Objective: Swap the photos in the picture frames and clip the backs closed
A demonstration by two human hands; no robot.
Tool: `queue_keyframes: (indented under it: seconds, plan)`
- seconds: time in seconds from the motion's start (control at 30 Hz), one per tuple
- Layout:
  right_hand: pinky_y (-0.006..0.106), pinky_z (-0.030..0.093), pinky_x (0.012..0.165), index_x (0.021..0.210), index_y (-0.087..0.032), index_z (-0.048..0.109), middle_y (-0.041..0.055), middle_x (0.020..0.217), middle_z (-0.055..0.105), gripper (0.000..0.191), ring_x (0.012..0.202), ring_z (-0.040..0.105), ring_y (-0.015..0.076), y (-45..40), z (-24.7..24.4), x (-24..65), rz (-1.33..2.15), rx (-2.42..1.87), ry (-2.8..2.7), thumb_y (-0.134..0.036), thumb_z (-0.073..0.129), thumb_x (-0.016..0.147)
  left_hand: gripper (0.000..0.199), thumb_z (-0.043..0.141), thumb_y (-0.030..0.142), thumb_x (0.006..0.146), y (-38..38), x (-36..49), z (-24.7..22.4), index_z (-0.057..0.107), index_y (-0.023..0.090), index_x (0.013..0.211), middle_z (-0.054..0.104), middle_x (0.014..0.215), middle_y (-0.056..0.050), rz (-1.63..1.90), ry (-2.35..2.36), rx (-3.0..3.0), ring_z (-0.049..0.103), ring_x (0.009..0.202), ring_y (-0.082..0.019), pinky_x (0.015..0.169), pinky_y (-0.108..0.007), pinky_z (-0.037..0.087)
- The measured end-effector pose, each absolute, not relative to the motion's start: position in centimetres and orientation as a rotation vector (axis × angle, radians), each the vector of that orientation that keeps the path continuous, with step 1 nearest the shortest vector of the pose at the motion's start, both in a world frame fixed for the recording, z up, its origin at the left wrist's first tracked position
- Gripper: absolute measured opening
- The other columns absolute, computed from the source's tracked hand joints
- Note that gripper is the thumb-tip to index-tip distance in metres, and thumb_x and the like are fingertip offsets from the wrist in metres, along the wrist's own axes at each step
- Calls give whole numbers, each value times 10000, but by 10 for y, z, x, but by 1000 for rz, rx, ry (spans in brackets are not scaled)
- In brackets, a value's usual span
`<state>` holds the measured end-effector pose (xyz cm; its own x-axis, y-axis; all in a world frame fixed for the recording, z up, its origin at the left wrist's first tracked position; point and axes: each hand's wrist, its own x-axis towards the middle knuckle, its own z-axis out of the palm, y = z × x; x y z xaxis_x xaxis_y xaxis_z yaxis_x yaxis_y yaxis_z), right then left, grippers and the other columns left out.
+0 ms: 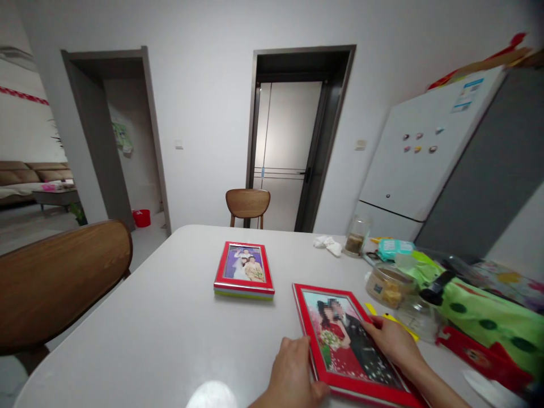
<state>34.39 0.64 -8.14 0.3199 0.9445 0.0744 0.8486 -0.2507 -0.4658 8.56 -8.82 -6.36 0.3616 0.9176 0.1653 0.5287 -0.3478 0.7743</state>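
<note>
With L hand (293, 368), gripping near L side of lg red frame (348, 340). With R hand (393, 340), holding R side of same frame, reaching over rim onto pic. Closed on it w/ both, not spread. Showing couple in pic: red dress w/ bouquet, dark suit. Held pic side up at near R part of white table (144, 323); can't tell if flat on it or raised a bit.

Farther off & to L, can see smaller red frame (244, 263), sitting on green-edged layer (242, 294), apart from lg one.

Along R side of table, can see crumpled tissue (327, 245), glass jar (356, 241) w/ brownish stuff at btm, teal pack (395, 248), clear tub (389, 286) w/ yellowish contents, yellow strip (403, 326) nr R hand, lg green bag or cloth (488, 317) & red item (480, 354) beside it.

In bkgd, can see wooden chair (247, 203) at far end, 2nd chair (68, 277) at L, closed door (289, 136), fridge (416, 147) w/ magnets, red bucket (141, 217).
</note>
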Motion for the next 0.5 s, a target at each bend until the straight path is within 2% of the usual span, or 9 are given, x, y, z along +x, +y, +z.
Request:
queue_keyframes:
  seconds: [0.1, 0.17, 0.23, 0.27, 0.33, 0.4, 0.5]
  plan:
    - [380, 387, 769, 916, -94, 622, 176, 919, 635, 422, 893, 557, 317, 4, -74, 326, 139, -2119, -1650, -373, 460, 644, 584, 571, 243, 664, -64, 50, -60, 378, 120, 1202, 463, 1186, -97, 969, 1434, 2034, 395, 1074, -220, 925, -314, 305]
    - [379, 371, 811, 949, -85, 602, 178, 967, 613, 444, 926, 540, 297, 0, -65, 294, 72, -1932, -1696, -382, 427, 670, 552, 549, 235, 689, -40, 17, -55, 378, 123, 1201, 407, 1251, -90, 1004, 1796, 2034, 314, 1162, -212, 981, -308, 229]
    - [344, 383, 811, 941, -111, 601, 144, 963, 618, 422, 906, 551, 254, -1, -56, 251, 307, -1690, -1670, -391, 447, 665, 517, 475, 194, 738, -15, -16, -50, 331, 106, 1227, 322, 1309, -113, 1035, 1962, 1955, 213, 1221, -231, 1006, -366, 149]
    - [336, 382, 816, 923, -128, 606, 125, 947, 626, 404, 886, 558, 239, 1, -53, 228, 479, -1587, -1601, -394, 477, 647, 514, 466, 171, 737, -6, -30, -49, 328, 96, 1226, 332, 1300, -128, 1029, 2008, 1929, 226, 1217, -241, 1002, -382, 144]
    - [326, 388, 804, 841, -140, 623, 106, 893, 643, 355, 852, 568, 229, 7, -50, 186, 704, -1458, -1480, -383, 546, 593, 535, 508, 138, 691, 5, -49, -48, 364, 85, 1203, 421, 1234, -140, 980, 2028, 1918, 339, 1158, -242, 966, -352, 231]
    - [322, 423, 727, 736, -144, 623, 90, 755, 657, 297, 781, 585, 227, 16, -51, 155, 793, -1428, -1404, -388, 564, 577, 541, 533, 113, 654, 4, -57, -50, 402, 88, 1179, 485, 1176, -127, 944, 2011, 1941, 423, 1090, -218, 925, -298, 295]
    - [293, 448, 557, 632, -149, 590, 47, 532, 608, 267, 624, 593, 209, 25, -54, 135, 908, -1403, -1289, -410, 559, 583, 511, 540, 117, 648, -13, -56, -52, 445, 97, 1149, 500, 1166, -112, 942, 1969, 1989, 428, 1081, -205, 934, -285, 284]
